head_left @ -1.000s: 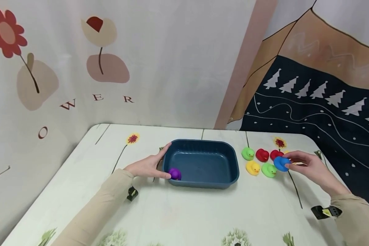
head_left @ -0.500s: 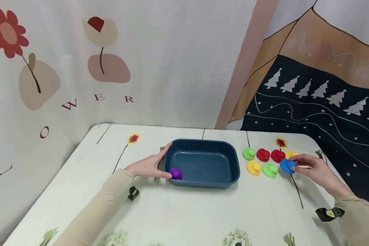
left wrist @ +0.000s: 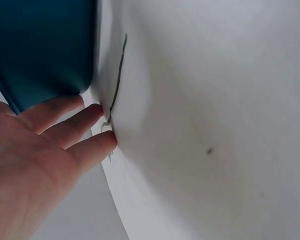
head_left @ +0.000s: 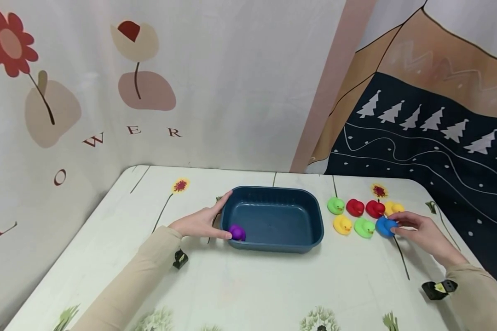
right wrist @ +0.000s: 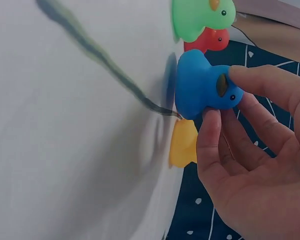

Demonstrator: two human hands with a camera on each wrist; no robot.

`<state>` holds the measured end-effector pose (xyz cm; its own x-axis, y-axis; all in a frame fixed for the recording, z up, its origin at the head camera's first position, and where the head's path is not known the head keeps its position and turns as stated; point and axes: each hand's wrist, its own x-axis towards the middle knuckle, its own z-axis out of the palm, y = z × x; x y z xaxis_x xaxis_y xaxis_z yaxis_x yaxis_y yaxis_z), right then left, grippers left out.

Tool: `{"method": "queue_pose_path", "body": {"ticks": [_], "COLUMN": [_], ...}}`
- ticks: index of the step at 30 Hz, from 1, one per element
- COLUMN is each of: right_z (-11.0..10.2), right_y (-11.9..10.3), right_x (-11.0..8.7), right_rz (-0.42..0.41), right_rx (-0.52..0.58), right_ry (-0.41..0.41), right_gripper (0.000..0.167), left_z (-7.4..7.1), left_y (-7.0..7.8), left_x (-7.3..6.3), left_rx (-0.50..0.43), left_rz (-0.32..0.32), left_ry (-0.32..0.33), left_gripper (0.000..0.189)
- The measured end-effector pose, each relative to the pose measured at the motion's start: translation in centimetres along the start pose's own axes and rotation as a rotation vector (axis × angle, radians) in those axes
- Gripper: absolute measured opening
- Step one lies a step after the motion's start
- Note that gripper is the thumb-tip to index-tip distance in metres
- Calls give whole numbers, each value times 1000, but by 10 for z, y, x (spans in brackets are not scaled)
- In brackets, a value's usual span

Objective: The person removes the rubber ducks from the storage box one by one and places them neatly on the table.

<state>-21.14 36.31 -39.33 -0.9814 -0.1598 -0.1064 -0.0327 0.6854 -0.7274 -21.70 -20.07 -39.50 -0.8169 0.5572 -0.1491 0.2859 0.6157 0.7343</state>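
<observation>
My left hand [head_left: 200, 224] rests against the left end of a dark blue plastic tub [head_left: 273, 248], its thumb by the near corner and its forefinger by the far one. In the left wrist view, nearly straight fingers [left wrist: 72, 125] lie along the tub's outer wall. A purple rubber duck [head_left: 237, 232] sits inside the tub, beside that thumb. My right hand [head_left: 424, 234] pinches a blue rubber duck [right wrist: 197, 85] by its head between thumb and fingers. It stands at the right end of the front row, close over the tabletop, beside a green duck [head_left: 364, 227].
Right of the tub are a yellow duck [head_left: 342, 225], another green duck [head_left: 336, 205], two red ones, the nearer a red duck [head_left: 355, 207], and a yellow duck [head_left: 393, 208] at the back. A flower-patterned cloth [head_left: 269, 285] covers the table; printed curtains [head_left: 232, 92] hang behind.
My right hand has carried the blue duck slightly right and down to the end of the front row, uncovering the red and yellow ducks behind. The left hand and tub stay put.
</observation>
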Motion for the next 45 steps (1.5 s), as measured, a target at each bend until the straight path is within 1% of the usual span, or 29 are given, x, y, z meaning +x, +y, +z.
{"method": "queue_pose_path", "body": {"ticks": [10,16,19,21,23,28,30,31,32,36,38,39,40,42,45], "right_z": [5,7,5,3,1,-5,-6,-5,-4,0,3,4,6,10,14], "right_y": [8,6,3,1,-2,-12,-17,-18,-20,-21,-22,-22,-24,-26,-37], "right_x": [0,0,-1,-1,-1,-1,-2,-1,0,5,9,10,12,15,17], "right_rz": [2,9,9,3,11,-34,-72,-79,-74,-112,-124,-144,-141,-119,-110], "right_rx": [26,37,24,9,-32,-59,-45,-47,-39,11,27,27,26,26,4], "right_ry": [1,-1,1,17,64,106,88,87,102,95,85,64,58,72,42], "right_gripper": [47,47,49,51,52,51,49,48,45,41,41,42,42,41,43], "left_z": [-1,-3,-3,-3,-3,-2,-2,-2,-2,-2,-2,-2,-1,-1,-1], "left_y": [1,2,2,3,3,4,4,4,4,4,4,3,3,2,0], "left_x": [0,0,1,1,2,3,3,3,3,3,3,2,2,1,0], "left_rx": [1,11,17,17,17,26,27,27,26,36,38,38,37,30,22], "left_rz": [-4,5,0,0,1,0,-2,-3,-2,-4,-7,-3,-2,-2,1], "left_ry": [-4,-1,-3,-1,5,5,2,1,1,1,0,0,0,-2,-3], "left_gripper": [118,118,118,118,118,118,119,119,119,119,120,119,120,120,118]}}
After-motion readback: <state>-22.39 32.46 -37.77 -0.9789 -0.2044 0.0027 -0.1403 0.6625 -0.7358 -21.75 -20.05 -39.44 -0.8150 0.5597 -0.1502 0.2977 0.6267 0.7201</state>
